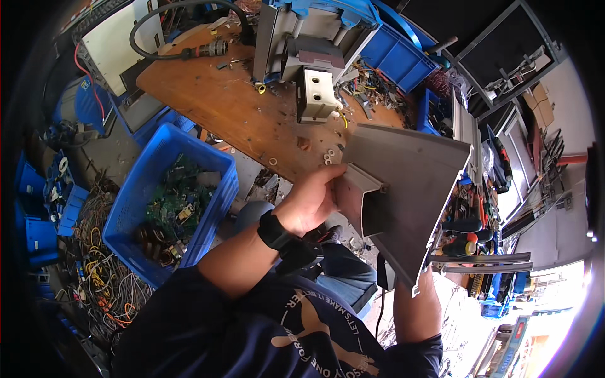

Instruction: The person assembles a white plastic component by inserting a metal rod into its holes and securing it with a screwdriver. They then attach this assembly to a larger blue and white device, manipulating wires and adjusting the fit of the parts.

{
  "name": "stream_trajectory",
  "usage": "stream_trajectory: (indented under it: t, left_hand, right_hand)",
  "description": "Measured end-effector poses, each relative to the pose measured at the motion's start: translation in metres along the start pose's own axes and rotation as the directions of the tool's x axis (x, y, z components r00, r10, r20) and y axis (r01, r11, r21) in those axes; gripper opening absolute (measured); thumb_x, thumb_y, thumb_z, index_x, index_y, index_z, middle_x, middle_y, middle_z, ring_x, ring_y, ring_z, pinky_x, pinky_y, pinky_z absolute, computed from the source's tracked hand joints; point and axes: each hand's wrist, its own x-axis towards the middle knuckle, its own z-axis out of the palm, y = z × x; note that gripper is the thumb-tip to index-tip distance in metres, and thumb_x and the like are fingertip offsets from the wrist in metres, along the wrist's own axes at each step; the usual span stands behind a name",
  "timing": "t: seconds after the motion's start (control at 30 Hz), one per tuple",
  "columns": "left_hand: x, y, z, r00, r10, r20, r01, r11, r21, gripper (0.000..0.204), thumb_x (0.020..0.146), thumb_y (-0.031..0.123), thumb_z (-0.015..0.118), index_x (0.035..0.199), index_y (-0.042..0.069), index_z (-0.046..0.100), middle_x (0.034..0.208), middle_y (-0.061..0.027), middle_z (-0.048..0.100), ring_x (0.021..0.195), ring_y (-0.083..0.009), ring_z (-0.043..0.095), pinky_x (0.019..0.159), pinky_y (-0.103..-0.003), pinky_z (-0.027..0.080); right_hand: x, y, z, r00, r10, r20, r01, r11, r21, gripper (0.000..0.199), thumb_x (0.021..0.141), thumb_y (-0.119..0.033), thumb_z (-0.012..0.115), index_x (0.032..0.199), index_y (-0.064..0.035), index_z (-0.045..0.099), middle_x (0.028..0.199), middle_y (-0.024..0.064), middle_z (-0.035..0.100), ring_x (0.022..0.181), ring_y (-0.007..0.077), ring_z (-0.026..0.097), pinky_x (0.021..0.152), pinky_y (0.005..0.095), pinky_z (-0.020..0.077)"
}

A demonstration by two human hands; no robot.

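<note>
Above the near edge of the cluttered wooden desk (239, 107), the left hand (309, 201) grips a large grey plastic housing panel (409, 189); the right hand is hidden behind it, grip unclear. A blue crate of circuit boards (135, 208) stands left.

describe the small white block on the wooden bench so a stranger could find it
Start at the brown wooden workbench. Near its far edge, below the grey machine housing, stands a cream plastic block. Two round holes in its top set it apart.
</note>
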Motion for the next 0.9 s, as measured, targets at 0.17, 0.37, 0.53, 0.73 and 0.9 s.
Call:
stream_trajectory:
  t: [0.17,0.37,0.53,0.73,0.9]
  left_hand:
    - [0.016,-0.001,-0.02,0.993,-0.046,0.109,0.051,0.998,-0.046,0.032,0.103,0.025,0.04,0.12,0.003,0.056,0.111,-0.0099,0.066,0.102,-0.0211,0.064,0.091,-0.037,0.05]
    - [0.023,-0.001,-0.033,0.995,-0.007,0.096,0.014,0.997,-0.07,0.033,0.103,0.029,0.042,0.115,0.003,0.057,0.104,-0.0092,0.067,0.096,-0.0206,0.065,0.087,-0.037,0.053]
    - [0.017,-0.001,-0.021,0.991,0.055,0.121,-0.05,0.998,-0.05,0.033,0.104,0.031,0.042,0.104,0.004,0.06,0.088,-0.0076,0.067,0.076,-0.019,0.066,0.071,-0.033,0.056]
    - [0.023,-0.009,-0.018,0.989,0.146,-0.001,-0.146,0.988,-0.055,0.032,0.104,0.03,0.042,0.093,0.006,0.06,0.079,-0.0036,0.064,0.068,-0.014,0.062,0.064,-0.03,0.054]
    - [0.018,-0.009,-0.005,0.969,0.145,-0.198,-0.131,0.988,0.083,0.031,0.102,0.034,0.046,0.094,0.007,0.06,0.078,-0.0028,0.064,0.061,-0.0119,0.061,0.054,-0.026,0.051]
  right_hand:
    - [0.017,0.03,-0.006,0.948,0.319,-0.009,-0.231,0.705,0.671,0.017,0.096,-0.02,0.054,0.089,-0.0038,0.055,0.064,0.0084,0.058,0.069,0.0267,0.066,0.062,0.0354,0.0521]
    - [0.023,0.001,0.004,0.842,0.54,0.011,-0.374,0.569,0.732,0.025,0.096,-0.028,0.052,0.086,-0.0055,0.055,0.063,0.008,0.057,0.067,0.0304,0.066,0.059,0.0359,0.0521]
    - [0.023,-0.004,0.007,0.832,0.554,0.003,-0.388,0.58,0.716,0.022,0.095,-0.027,0.052,0.086,-0.0072,0.055,0.064,0.0075,0.057,0.062,0.027,0.061,0.057,0.0361,0.0481]
    - [0.025,0.005,-0.001,0.812,0.571,0.122,-0.455,0.486,0.746,0.025,0.095,-0.031,0.047,0.093,-0.0085,0.059,0.067,0.0061,0.057,0.061,0.0226,0.055,0.057,0.0339,0.0422]
    - [0.026,0.01,-0.011,0.866,0.461,0.194,-0.455,0.564,0.689,0.032,0.098,-0.033,0.042,0.101,-0.0077,0.062,0.076,0.0057,0.064,0.067,0.0216,0.059,0.063,0.0336,0.0461]
